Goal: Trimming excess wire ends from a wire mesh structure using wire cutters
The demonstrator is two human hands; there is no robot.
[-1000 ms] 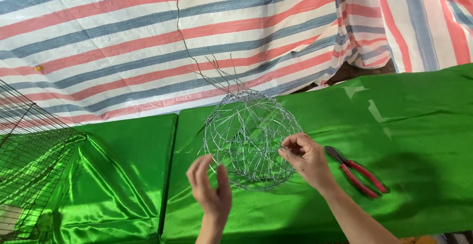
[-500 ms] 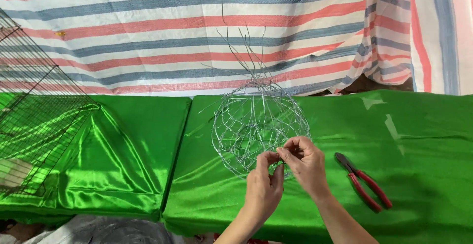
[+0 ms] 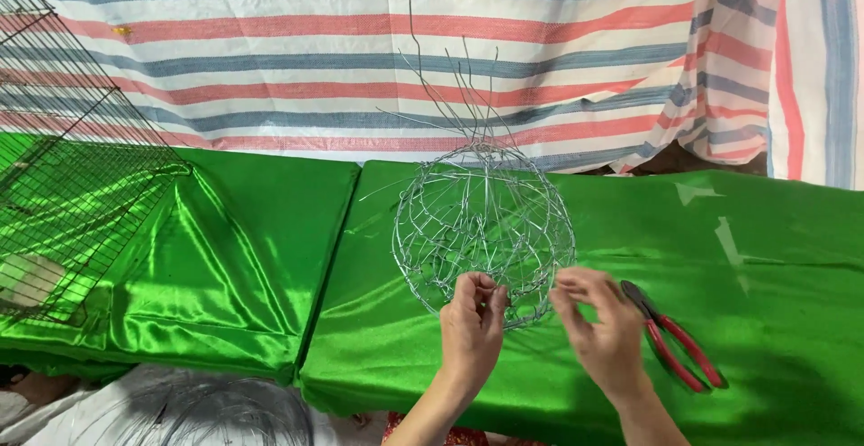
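Wire ball [image 3: 483, 230] rests on green surface [image 3: 774, 257]. Left hand [image 3: 472, 333] pinches bottom wire, steadying it; right hand [image 3: 605, 324] fingers half-curled beside, empty. Pliers [image 3: 673, 338] within reach.

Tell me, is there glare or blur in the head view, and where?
Head view: strong sheen on the folds of the shiny green cloth; the round silver wire ball and left hand are sharp; the right hand shows slight blur; lighting is even, shadows soft.
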